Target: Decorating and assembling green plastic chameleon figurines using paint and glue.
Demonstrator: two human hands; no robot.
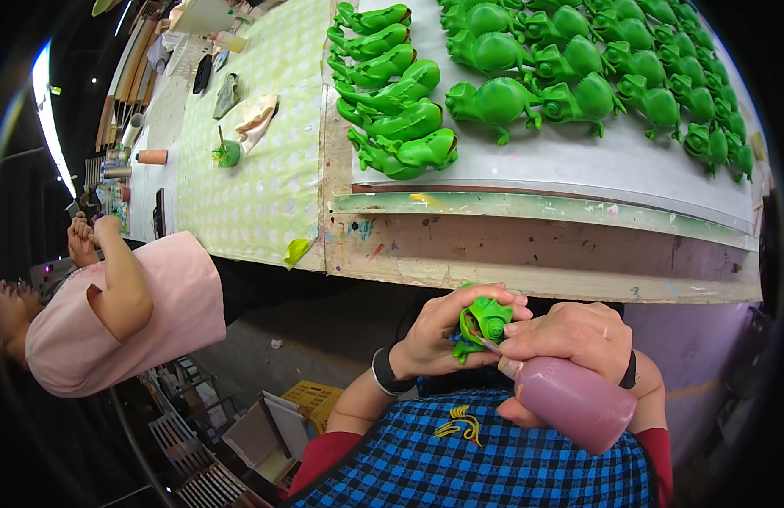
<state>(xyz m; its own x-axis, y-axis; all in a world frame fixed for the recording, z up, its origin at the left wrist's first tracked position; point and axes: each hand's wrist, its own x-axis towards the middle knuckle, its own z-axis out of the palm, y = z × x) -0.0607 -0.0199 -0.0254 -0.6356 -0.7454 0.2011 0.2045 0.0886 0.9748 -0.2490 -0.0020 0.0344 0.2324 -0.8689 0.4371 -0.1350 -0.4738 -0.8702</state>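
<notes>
Long paint-stained wooden workbench (pixel 527 254) across a workshop, grey board (pixel 629 161) on top, patterned green cloth (pixel 256 135) to the left of it. Nearest, below the bench edge and above a blue checked apron (pixel 459 466): left hand (pixel 447 334) wrapped around a green toy chameleon (pixel 485 322), fingers curled over its back; right hand (pixel 570 339) closed on a pink squeeze bottle (pixel 574 402), nozzle tip touching the figure's curled part. Judged as mid-application on this one piece, not yet set down. Farther, on the grey board: rows of matching green chameleons (pixel 578 76) standing, and a tipped stack of them (pixel 392 93) at the board's left end. Impossible to tell which of these are treated and which are waiting, so share done unclear. Left of the bench: a seated person in a pink top (pixel 129 313), hands (pixel 87 237) raised; farther along the cloth, a small green cup with a brush (pixel 227 152), a rag (pixel 256 118), bottles. Hidden or doubtful: most of the held chameleon under the fingers, whatever leaves the nozzle, bottle contents behind opaque plastic, far bench end bent and blurred by the lens rim, right corner lost in darkness.
</notes>
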